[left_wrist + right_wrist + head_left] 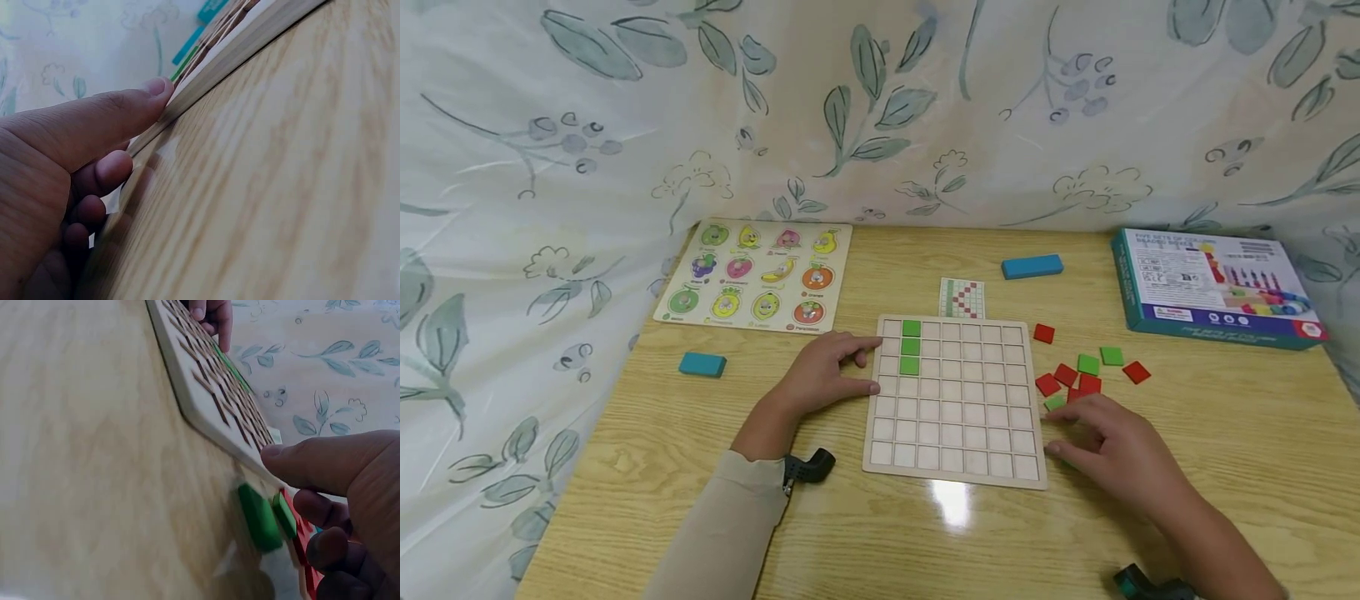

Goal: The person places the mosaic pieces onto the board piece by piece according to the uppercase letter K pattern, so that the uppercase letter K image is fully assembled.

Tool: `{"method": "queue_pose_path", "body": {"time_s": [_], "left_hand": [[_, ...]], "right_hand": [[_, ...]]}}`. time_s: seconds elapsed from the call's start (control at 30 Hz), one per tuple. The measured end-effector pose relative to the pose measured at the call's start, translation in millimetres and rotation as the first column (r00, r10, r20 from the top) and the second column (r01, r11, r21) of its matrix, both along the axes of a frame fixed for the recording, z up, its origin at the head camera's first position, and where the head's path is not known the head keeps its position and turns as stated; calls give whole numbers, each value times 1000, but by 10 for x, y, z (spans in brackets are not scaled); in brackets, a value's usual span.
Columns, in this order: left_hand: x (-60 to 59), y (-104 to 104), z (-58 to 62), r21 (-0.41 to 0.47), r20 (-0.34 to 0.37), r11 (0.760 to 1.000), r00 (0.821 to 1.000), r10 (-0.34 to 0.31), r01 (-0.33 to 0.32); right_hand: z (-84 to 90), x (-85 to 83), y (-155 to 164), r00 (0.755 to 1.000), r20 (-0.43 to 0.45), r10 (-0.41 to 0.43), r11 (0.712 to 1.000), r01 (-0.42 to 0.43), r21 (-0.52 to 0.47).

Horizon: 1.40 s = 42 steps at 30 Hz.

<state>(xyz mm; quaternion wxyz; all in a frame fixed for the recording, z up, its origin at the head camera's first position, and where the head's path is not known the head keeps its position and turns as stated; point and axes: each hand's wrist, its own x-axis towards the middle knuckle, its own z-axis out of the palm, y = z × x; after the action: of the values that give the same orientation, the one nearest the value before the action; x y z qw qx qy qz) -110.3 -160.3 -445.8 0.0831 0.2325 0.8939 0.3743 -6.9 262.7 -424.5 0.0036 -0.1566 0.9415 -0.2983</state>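
A wooden grid board (953, 479) lies flat on the table, with three green square tiles (910, 347) in a column near its upper left. My left hand (820, 375) touches the board's left edge with thumb and index finger; in the left wrist view the thumb (134, 109) rests against its side. At the opposite edge, my right hand (1112, 442) has its index finger and thumb by the board, with nothing seen between them. Loose red tiles (1064, 375) and green tiles (1087, 364) lie just beyond that hand. Behind the board sits a small pattern card (962, 297).
A fruit picture board (752, 275) is at the back left, above a blue block (702, 364). Another blue block (1032, 267) lies behind the grid board. A boxed set (1217, 287) stands at the back right, close to a leaf-patterned cloth (880, 108).
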Motion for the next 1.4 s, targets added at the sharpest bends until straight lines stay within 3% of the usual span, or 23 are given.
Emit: {"method": "queue_pose_path", "body": {"time_s": [0.17,0.43,1.4], "left_hand": [[6,1,0,4,-1,1000,1000,0,0],[11,-2,-3,2,-17,1000,1000,1,-1],[26,1,26,-4,-19,1000,1000,-3,3]], "right_hand": [[-49,88,108,1000,-11,1,1000,-1,3],[-83,199,224,998,49,-24,999,23,22],[-76,169,178,1000,29,-4,1000,3,23]]}}
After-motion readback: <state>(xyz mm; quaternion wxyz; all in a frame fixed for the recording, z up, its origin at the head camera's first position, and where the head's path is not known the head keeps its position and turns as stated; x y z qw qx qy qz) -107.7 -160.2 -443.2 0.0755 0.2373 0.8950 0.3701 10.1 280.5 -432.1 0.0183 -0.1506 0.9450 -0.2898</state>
